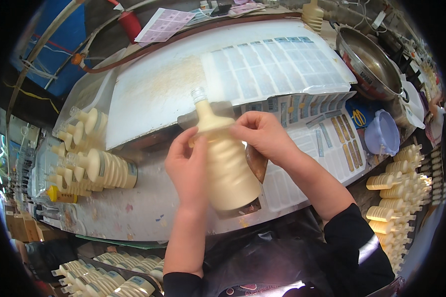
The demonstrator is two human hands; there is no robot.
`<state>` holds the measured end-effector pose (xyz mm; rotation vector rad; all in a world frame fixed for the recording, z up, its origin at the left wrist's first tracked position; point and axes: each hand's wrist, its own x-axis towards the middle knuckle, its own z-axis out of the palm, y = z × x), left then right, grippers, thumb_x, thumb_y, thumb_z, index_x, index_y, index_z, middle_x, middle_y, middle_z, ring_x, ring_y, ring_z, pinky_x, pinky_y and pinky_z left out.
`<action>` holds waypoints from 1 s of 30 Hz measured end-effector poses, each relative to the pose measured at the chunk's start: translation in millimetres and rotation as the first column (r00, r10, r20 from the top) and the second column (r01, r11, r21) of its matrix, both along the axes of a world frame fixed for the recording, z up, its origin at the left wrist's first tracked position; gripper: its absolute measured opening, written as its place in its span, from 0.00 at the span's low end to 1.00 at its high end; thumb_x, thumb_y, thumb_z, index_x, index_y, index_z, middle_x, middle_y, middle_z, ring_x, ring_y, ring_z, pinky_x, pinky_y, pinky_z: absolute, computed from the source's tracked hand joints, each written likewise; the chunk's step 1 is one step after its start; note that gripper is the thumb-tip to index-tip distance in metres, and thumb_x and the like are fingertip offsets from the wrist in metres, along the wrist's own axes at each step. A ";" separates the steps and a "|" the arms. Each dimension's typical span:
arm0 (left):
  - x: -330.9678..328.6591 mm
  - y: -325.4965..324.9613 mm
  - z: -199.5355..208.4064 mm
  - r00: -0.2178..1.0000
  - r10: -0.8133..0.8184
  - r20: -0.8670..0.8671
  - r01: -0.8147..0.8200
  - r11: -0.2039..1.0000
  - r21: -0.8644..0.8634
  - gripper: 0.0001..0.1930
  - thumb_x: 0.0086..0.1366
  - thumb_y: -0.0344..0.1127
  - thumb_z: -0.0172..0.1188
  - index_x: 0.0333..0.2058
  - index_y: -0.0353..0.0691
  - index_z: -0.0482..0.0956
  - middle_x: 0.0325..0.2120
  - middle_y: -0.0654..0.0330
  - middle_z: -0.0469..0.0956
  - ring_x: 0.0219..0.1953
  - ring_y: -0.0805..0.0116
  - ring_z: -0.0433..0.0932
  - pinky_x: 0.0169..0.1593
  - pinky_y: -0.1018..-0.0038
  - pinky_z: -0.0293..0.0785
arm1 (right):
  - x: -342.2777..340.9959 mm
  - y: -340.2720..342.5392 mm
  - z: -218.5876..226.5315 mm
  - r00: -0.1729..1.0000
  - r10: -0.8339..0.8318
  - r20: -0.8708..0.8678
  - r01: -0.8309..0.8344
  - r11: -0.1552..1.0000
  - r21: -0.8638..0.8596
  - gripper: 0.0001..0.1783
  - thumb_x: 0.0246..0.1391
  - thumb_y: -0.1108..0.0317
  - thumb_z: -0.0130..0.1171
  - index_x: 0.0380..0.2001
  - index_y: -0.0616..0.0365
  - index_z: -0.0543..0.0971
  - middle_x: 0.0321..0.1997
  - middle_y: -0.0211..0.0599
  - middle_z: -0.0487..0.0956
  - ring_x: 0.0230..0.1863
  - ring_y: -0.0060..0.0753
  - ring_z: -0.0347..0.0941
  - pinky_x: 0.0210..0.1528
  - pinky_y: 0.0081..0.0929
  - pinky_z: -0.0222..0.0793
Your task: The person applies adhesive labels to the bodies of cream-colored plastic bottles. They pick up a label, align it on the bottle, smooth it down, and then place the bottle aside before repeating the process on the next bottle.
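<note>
Above the cluttered table (148,208) we grip a cream ribbed bottle (228,168), neck tilted away; left hand (188,166) on its side, right hand (262,133) pinching its shoulder.

A: Report the position of your left hand (187,166).

B: Your left forearm rises almost straight up from the lower edge, bare from the dark sleeve near the elbow. The wrist is straight. The hand shows its back, fingers curled to the right, thumb up near the top of the grip.

A: And your right hand (263,134)?

B: Your right forearm enters from the lower right, dark sleeve pushed up to mid-forearm, and runs diagonally up and left. The wrist is bent slightly. The fingers are bunched and pinched together, tips pointing left toward your left thumb.

A: Spacing between the two?

B: The fingertips of both hands sit near each other at the top; the wrists are well apart.
</note>
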<state>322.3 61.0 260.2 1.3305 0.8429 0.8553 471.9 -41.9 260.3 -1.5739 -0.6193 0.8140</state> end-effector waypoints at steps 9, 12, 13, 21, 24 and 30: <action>6.5 -5.0 -4.6 0.991 0.048 0.123 -0.041 0.998 -0.057 0.15 0.69 0.23 0.63 0.53 0.30 0.78 0.38 0.60 0.79 0.37 0.77 0.78 0.45 0.78 0.78 | 3.6 5.8 -10.5 0.998 -0.027 0.052 0.027 1.000 0.002 0.14 0.58 0.61 0.68 0.31 0.63 0.83 0.29 0.30 0.82 0.30 0.16 0.75 0.33 0.21 0.71; 6.4 -5.5 -4.2 0.992 0.061 0.114 -0.054 0.996 -0.064 0.15 0.69 0.22 0.62 0.53 0.31 0.77 0.38 0.60 0.79 0.37 0.77 0.77 0.45 0.78 0.78 | 2.4 7.4 -11.6 0.997 -0.042 0.065 0.042 0.999 0.002 0.15 0.57 0.60 0.68 0.31 0.64 0.83 0.29 0.34 0.83 0.31 0.20 0.77 0.36 0.24 0.74; 6.1 -5.4 -4.8 0.991 0.062 0.115 -0.055 0.997 -0.061 0.14 0.69 0.22 0.62 0.53 0.31 0.77 0.39 0.60 0.79 0.38 0.77 0.77 0.45 0.79 0.78 | 1.8 7.7 -10.4 0.997 -0.040 0.067 0.040 0.999 0.005 0.14 0.58 0.62 0.68 0.31 0.64 0.83 0.28 0.31 0.83 0.31 0.17 0.76 0.33 0.22 0.72; 7.0 -4.0 -12.2 0.983 0.068 0.169 -0.066 0.998 -0.017 0.11 0.72 0.23 0.59 0.51 0.31 0.77 0.40 0.62 0.77 0.40 0.79 0.76 0.46 0.80 0.75 | 0.6 5.4 -9.3 0.993 -0.060 0.099 0.058 0.998 0.030 0.14 0.57 0.61 0.69 0.31 0.64 0.83 0.28 0.30 0.83 0.30 0.16 0.75 0.32 0.20 0.72; 5.9 -2.3 -13.0 0.983 0.080 0.163 -0.078 0.997 -0.019 0.11 0.72 0.23 0.59 0.52 0.32 0.78 0.40 0.63 0.77 0.40 0.79 0.75 0.45 0.81 0.75 | -0.4 8.9 -10.5 0.992 -0.065 0.107 0.063 0.998 0.021 0.15 0.57 0.61 0.69 0.31 0.65 0.83 0.28 0.31 0.83 0.30 0.16 0.76 0.32 0.21 0.73; 3.7 -0.9 -18.4 0.986 0.057 0.158 -0.058 0.998 -0.002 0.14 0.72 0.25 0.57 0.54 0.31 0.76 0.42 0.59 0.80 0.43 0.76 0.78 0.48 0.77 0.76 | 0.1 8.5 -13.8 0.992 -0.076 0.102 0.075 0.997 0.019 0.15 0.57 0.61 0.69 0.30 0.65 0.83 0.28 0.32 0.83 0.29 0.17 0.76 0.32 0.21 0.73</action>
